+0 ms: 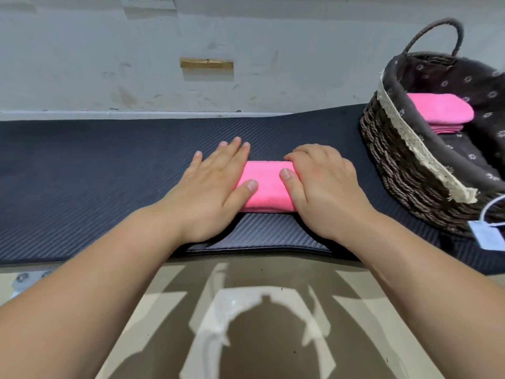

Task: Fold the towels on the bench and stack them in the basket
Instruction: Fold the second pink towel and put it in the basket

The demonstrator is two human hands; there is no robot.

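While the pink towel (266, 188) lies folded into a small thick block on the black table (82, 165), near its front edge, both hands press on it in the head view. The left hand (216, 184) is flat and open over the towel's left end, and the right hand (322, 184) has its grip curled around the right end, thumb on top. The basket (404, 165) stands at the right, apart from the hands, with folded pink towels (440, 108) already inside. I judge the fold could spring open during lifting if only one end is held, because the layers are loose.
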